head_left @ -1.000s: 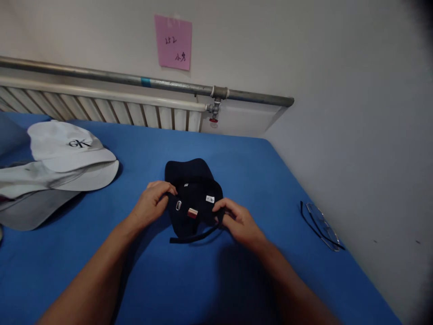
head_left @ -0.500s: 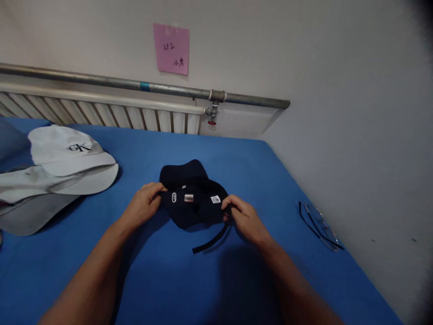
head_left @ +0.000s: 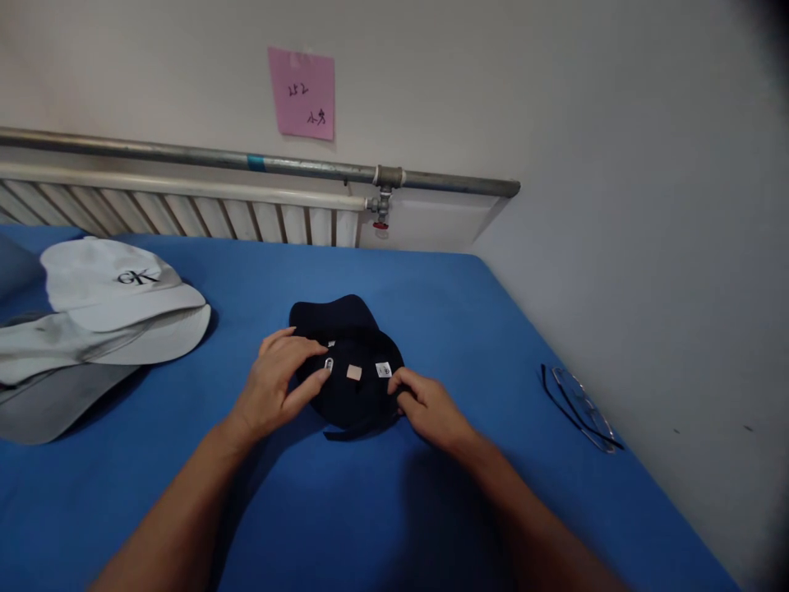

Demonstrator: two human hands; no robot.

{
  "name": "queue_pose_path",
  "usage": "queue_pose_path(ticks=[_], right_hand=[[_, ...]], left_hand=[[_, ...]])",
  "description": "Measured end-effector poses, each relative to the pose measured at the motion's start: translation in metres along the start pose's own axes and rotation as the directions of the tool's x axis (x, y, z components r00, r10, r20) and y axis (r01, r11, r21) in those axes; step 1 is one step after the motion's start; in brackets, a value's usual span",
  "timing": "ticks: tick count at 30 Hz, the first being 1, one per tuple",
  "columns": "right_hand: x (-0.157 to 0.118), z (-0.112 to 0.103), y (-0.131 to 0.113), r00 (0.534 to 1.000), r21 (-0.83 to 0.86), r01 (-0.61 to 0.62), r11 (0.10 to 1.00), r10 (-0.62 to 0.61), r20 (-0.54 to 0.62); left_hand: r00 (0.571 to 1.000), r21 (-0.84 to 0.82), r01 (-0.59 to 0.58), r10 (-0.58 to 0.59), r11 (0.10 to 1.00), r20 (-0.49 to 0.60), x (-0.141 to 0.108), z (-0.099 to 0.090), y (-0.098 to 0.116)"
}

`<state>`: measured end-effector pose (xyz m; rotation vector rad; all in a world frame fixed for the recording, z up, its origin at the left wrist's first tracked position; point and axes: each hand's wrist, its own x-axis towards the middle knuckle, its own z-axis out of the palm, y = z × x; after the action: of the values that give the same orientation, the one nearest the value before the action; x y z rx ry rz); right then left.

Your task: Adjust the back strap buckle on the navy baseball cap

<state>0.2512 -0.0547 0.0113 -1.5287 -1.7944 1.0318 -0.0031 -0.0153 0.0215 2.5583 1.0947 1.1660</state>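
A black cap (head_left: pixel 336 316) lies on the blue surface with its inside facing me. A small metal buckle (head_left: pixel 329 364), a pale square patch (head_left: pixel 353 372) and a white label (head_left: pixel 383 370) show on it. My left hand (head_left: pixel 277 382) is at the cap's left side, thumb and fingers apart on either side of the buckle. At the right edge, my right hand (head_left: pixel 428 407) has its fingers closed on the cap; the exact grip is partly hidden. A black strap (head_left: pixel 345 433) with a loose end runs along the near edge.
Several caps, with a white cap (head_left: pixel 117 279) on top, are stacked at the left. Eyeglasses (head_left: pixel 583 411) lie near the right edge of the blue surface (head_left: pixel 419 284). Behind stand a radiator (head_left: pixel 240 215) and a metal pipe (head_left: pixel 191 154) with a valve. A pink note (head_left: pixel 302 94) hangs on the wall.
My left hand has let go of the cap's left end and moved right, its fingers spreading around the buckle. The right hand has shifted slightly left, and the strap's loose end has moved up and left.
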Motion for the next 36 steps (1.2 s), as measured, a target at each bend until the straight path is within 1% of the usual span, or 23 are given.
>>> queue_pose_path(ticks=[2,4,6,8,10,12,15,17,21,24,27,29,31,33,36], right_hand=[[0.000,0.003,0.002,0.999,-0.020,0.037,0.999,-0.037,-0.002],[0.000,0.004,0.002,0.998,-0.036,0.057,0.998,-0.057,0.000],[0.000,0.004,0.002,0.998,-0.058,0.065,0.996,-0.065,0.005],[0.000,0.003,0.001,0.997,-0.097,0.072,0.993,-0.071,0.012],[0.000,0.002,0.000,0.997,-0.156,0.076,0.985,-0.074,0.020],[-0.001,0.001,-0.001,0.998,-0.224,0.068,0.972,-0.063,0.031],[-0.002,0.000,-0.002,0.997,-0.313,0.064,0.948,-0.048,0.057],[-0.003,0.000,-0.003,0.997,-0.359,0.065,0.931,-0.042,0.072],[-0.006,0.000,-0.009,0.997,-0.457,0.045,0.888,-0.013,0.073],[-0.010,0.000,-0.015,0.995,-0.460,0.059,0.886,-0.013,0.102],[-0.013,0.004,-0.018,0.988,-0.423,0.081,0.902,-0.018,0.151],[-0.016,0.009,-0.018,0.984,-0.423,0.137,0.896,-0.073,0.163],[-0.018,0.015,-0.015,0.972,-0.433,0.227,0.872,-0.173,0.160],[-0.021,0.021,-0.012,0.952,-0.447,0.304,0.841,-0.264,0.152],[-0.022,0.025,-0.008,0.932,-0.467,0.359,0.808,-0.334,0.139]], left_hand=[[0.999,0.003,-0.042,0.042,0.999,0.008,0.000,0.005,0.006],[0.999,0.001,-0.036,0.036,0.999,0.030,-0.001,0.008,0.008],[0.998,0.002,0.007,-0.007,1.000,0.069,-0.002,0.010,0.008],[0.987,-0.003,0.074,-0.073,0.997,0.143,-0.002,0.009,0.005],[0.960,-0.004,0.154,-0.149,0.988,0.238,-0.002,0.007,0.003],[0.919,-0.008,0.227,-0.212,0.974,0.331,-0.001,0.005,0.002],[0.866,-0.010,0.297,-0.265,0.955,0.424,0.001,0.004,0.002],[0.847,-0.011,0.313,-0.274,0.950,0.455,0.003,0.004,0.002],[0.836,-0.044,0.303,-0.244,0.952,0.491,0.002,0.003,0.001],[0.824,-0.060,0.289,-0.216,0.956,0.524,0.001,0.003,0.000],[0.826,-0.029,0.277,-0.223,0.960,0.518,0.000,0.005,-0.001],[0.837,-0.013,0.288,-0.245,0.958,0.489,0.000,0.007,-0.001],[0.843,-0.007,0.336,-0.298,0.942,0.448,0.000,0.007,-0.002],[0.843,0.006,0.404,-0.375,0.915,0.386,0.000,0.006,-0.003],[0.833,0.027,0.483,-0.469,0.875,0.295,0.000,0.003,-0.004]])
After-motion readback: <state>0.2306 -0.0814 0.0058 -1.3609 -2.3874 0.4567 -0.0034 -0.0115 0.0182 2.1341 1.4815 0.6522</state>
